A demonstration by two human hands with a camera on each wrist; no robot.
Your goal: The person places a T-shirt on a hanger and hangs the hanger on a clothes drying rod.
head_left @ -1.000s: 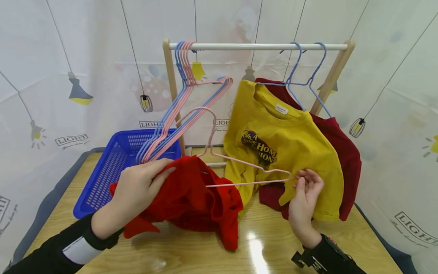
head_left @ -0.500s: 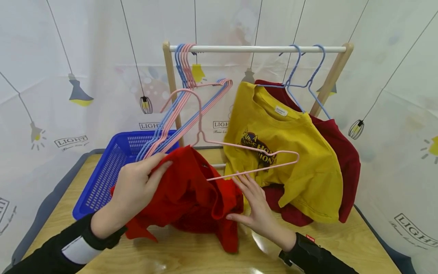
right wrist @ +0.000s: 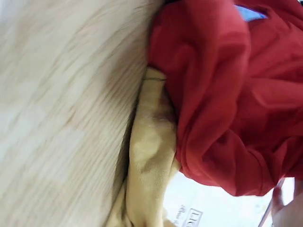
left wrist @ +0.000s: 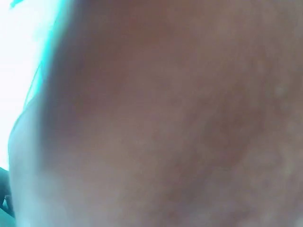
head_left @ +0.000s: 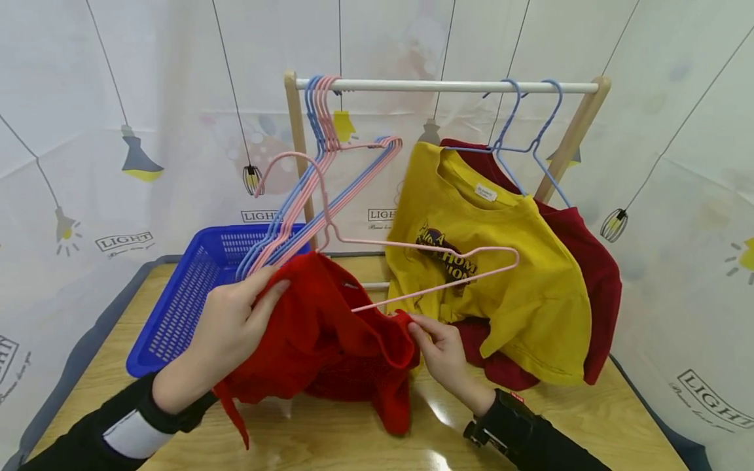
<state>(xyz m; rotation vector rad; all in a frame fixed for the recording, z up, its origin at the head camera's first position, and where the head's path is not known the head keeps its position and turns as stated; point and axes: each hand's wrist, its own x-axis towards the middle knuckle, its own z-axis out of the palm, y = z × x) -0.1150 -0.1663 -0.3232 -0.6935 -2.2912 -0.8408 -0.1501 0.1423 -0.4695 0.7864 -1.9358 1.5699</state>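
A bunched red shirt point(head_left: 312, 327) is held up over the table in the head view. My left hand point(head_left: 226, 337) grips its left shoulder between thumb and fingers. The left part of a pink hanger point(head_left: 406, 244) is hidden inside the shirt's neck, while its hook and right arm stick out above the cloth. At the right side of the neckline, just below the hanger's bare arm, my right hand point(head_left: 444, 360) pinches the collar edge. The right wrist view shows red cloth close up, with some fingers at its lower right edge. Only blurred skin fills the left wrist view.
Behind stands a clothes rack with a white rail point(head_left: 412, 86). Several blue and pink hangers point(head_left: 321, 150) hang at its left, above a blue basket point(head_left: 171, 307). A yellow shirt point(head_left: 501, 261) and a dark red garment point(head_left: 601, 281) hang on blue hangers at the right.
My right hand has left the hanger's right end, moved left and down, and now pinches the shirt's collar. The hanger has tilted, its hook swinging left and its right end rising.
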